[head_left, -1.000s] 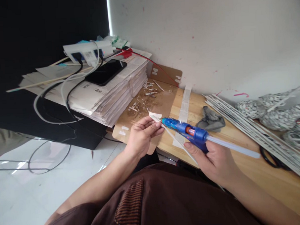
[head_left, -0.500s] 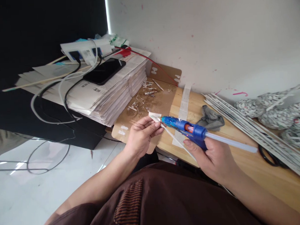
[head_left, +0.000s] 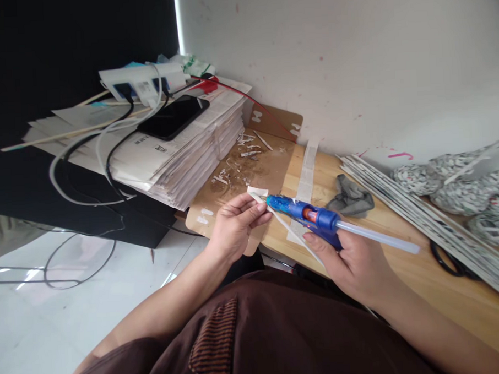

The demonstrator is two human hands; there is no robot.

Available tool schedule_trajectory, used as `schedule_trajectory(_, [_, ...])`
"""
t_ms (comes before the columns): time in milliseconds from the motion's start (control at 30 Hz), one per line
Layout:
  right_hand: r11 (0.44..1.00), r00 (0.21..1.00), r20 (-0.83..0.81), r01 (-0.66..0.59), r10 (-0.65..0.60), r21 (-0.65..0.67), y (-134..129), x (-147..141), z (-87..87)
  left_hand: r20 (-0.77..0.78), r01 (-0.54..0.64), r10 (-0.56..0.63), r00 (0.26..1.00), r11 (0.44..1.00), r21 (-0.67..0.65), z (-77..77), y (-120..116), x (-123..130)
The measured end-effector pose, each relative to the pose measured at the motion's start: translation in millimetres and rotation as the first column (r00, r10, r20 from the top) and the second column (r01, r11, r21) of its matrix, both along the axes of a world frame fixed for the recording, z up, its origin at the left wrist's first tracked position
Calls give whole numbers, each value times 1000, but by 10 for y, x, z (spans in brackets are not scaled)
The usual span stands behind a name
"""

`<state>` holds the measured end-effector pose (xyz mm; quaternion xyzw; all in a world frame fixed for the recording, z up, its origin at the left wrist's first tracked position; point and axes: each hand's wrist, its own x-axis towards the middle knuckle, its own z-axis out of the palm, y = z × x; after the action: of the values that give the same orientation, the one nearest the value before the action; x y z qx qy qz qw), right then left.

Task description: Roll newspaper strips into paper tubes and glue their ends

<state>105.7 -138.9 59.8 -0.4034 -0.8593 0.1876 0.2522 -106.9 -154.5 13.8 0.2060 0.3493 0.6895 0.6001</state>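
Between the thumb and fingers of my left hand [head_left: 240, 220] is the end of a thin white paper strip [head_left: 281, 221], its folded-looking tip showing above the thumb. The rest of the strip slants down to the right, passing under my right hand. My right hand [head_left: 356, 262] grips a blue hot glue gun [head_left: 302, 210] by its handle, and its nozzle points left at the strip's tip. A translucent glue stick [head_left: 379, 237] protrudes from the gun's back end. Whether the nozzle touches the paper is hard to tell.
A tall stack of newspaper [head_left: 178, 173] bears a black phone [head_left: 174, 117] and a power strip [head_left: 143, 81]. Paper scraps litter brown cardboard [head_left: 269, 164]. To the right lie a grey cloth [head_left: 351, 196], rolled paper sticks [head_left: 420, 215] and bundled woven paper pieces [head_left: 451, 172].
The glue gun has shifted slightly left, its nozzle closer over the strip's tip. Its glue stick's end has moved left too. My left hand stays in place.
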Motion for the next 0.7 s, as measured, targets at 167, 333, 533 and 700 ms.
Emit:
schedule_trajectory(167, [1000, 1000, -3, 9, -9, -13, 9, 2, 4, -6, -7, 6, 1000, 1000, -21, -5, 4, 2])
schedule_trajectory(333, [1000, 1000, 10, 1, -1, 8, 14, -8, 10, 4, -3, 3, 1000, 1000, -18, -9, 7, 1])
schedule_trajectory(533, [1000, 1000, 3, 2, -2, -5, 28, -18, 18, -5, -1, 1, 1000, 1000, -7, -14, 10, 1])
schedule_trajectory(700, [998, 997, -56, 52, -50, 30, 55, 21, 36, -30, -3, 3, 1000, 1000, -10, -20, 10, -3])
